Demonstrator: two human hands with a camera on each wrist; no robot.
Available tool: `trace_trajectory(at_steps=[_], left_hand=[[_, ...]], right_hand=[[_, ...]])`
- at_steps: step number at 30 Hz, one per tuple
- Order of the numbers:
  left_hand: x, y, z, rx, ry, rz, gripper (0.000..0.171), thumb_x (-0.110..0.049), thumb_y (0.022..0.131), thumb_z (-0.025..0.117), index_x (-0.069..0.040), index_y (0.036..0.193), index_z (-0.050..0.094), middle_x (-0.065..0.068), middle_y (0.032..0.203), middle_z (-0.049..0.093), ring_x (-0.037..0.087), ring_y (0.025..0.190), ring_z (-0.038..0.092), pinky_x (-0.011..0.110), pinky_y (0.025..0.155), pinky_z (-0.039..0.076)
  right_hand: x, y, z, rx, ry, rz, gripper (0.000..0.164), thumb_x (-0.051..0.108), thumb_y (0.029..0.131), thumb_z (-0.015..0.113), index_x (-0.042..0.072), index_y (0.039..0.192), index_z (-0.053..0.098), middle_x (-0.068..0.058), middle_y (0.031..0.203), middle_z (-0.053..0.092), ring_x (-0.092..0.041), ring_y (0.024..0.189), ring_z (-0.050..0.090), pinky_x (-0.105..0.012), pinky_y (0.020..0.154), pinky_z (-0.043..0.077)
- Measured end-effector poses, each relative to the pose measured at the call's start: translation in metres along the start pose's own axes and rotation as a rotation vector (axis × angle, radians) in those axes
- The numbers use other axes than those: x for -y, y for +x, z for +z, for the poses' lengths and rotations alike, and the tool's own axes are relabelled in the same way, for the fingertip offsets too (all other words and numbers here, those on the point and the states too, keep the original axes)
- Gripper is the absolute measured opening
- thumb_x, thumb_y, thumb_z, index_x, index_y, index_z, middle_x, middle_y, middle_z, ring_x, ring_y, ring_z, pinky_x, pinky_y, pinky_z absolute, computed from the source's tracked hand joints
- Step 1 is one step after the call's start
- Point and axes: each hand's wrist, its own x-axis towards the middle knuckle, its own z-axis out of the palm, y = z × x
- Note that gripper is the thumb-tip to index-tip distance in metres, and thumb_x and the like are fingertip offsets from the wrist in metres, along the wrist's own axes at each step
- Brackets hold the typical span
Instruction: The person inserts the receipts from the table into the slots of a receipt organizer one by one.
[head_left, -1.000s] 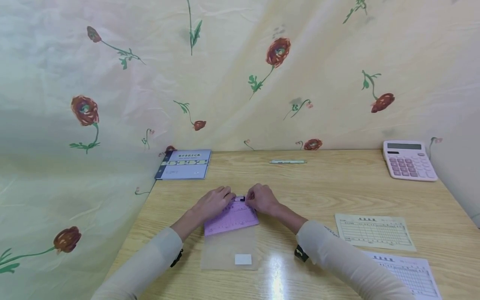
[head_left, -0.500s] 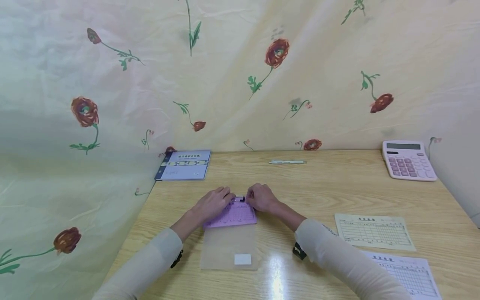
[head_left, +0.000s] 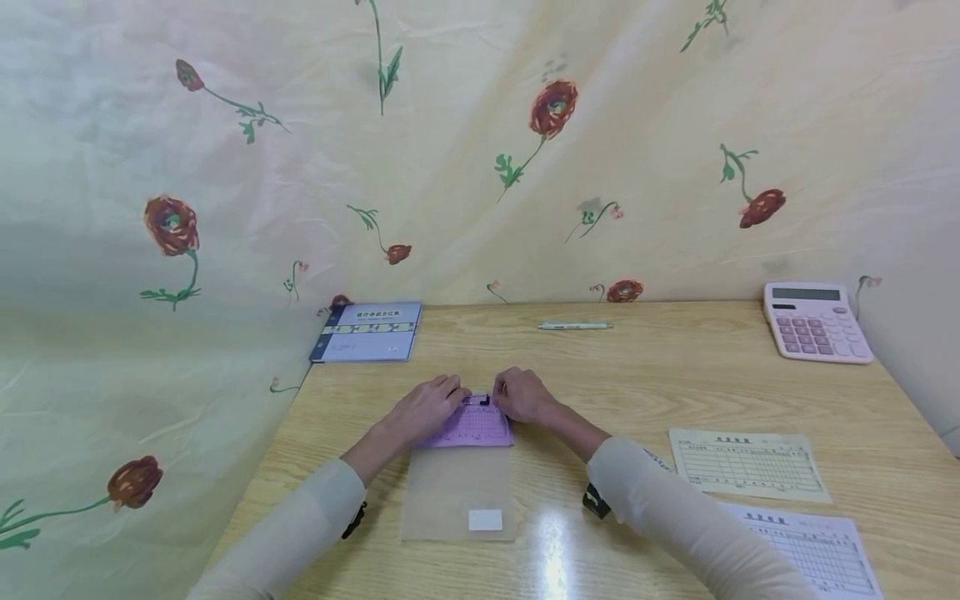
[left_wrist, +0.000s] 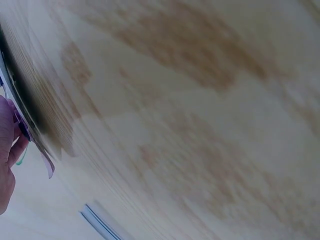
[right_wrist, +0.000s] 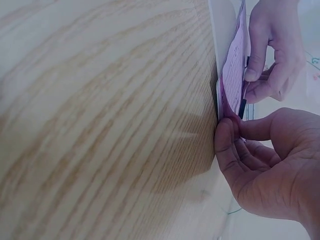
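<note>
A small translucent clipboard (head_left: 457,492) with a white label lies flat on the table in the head view. Across its upper half is a purple printed form (head_left: 476,427), its lower edge nearly level. At the top edge sits a metal clip (head_left: 477,400) with black ends. My left hand (head_left: 431,408) pinches the clip, thumb on top. At the top right corner, my right hand (head_left: 522,396) pinches the form between thumb and fingers. The right wrist view shows both: the right hand (right_wrist: 275,160) at the corner of the curving form (right_wrist: 234,75), the left hand (right_wrist: 277,47) beyond it.
A blue account book (head_left: 372,332) lies at the back left, a pen (head_left: 575,326) at the back middle. A pink and white calculator (head_left: 817,323) stands at the back right. Beside the right forearm are a yellowish form (head_left: 750,462) and a white form (head_left: 821,546).
The purple form has straightened from a tilt, and its lower edge has shifted up towards the clip, baring more of the clipboard. Both hands stay at the top edge.
</note>
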Motion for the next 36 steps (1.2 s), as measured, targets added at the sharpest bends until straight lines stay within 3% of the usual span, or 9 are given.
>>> trace_trajectory(at_steps=[29, 36], left_hand=[[-0.0008, -0.0014, 0.0005, -0.005, 0.019, 0.01, 0.022, -0.006, 0.108, 0.062, -0.001, 0.126, 0.072, 0.008, 0.114, 0.065, 0.019, 0.102, 0.067, 0.025, 0.089, 0.06], [-0.0005, -0.0014, -0.0001, -0.002, 0.036, 0.013, 0.021, -0.007, 0.108, 0.063, -0.003, 0.126, 0.072, 0.008, 0.114, 0.065, 0.018, 0.102, 0.066, 0.024, 0.088, 0.06]], right_hand=[[0.0031, -0.0008, -0.0035, 0.023, -0.004, 0.02, 0.009, 0.001, 0.099, 0.064, 0.002, 0.095, 0.072, -0.004, 0.077, 0.066, -0.014, 0.063, 0.059, -0.021, 0.052, 0.046], [0.0024, -0.0002, -0.0048, 0.045, 0.022, 0.059, 0.006, 0.003, 0.101, 0.067, 0.001, 0.098, 0.072, -0.006, 0.081, 0.068, -0.015, 0.067, 0.063, -0.022, 0.056, 0.05]])
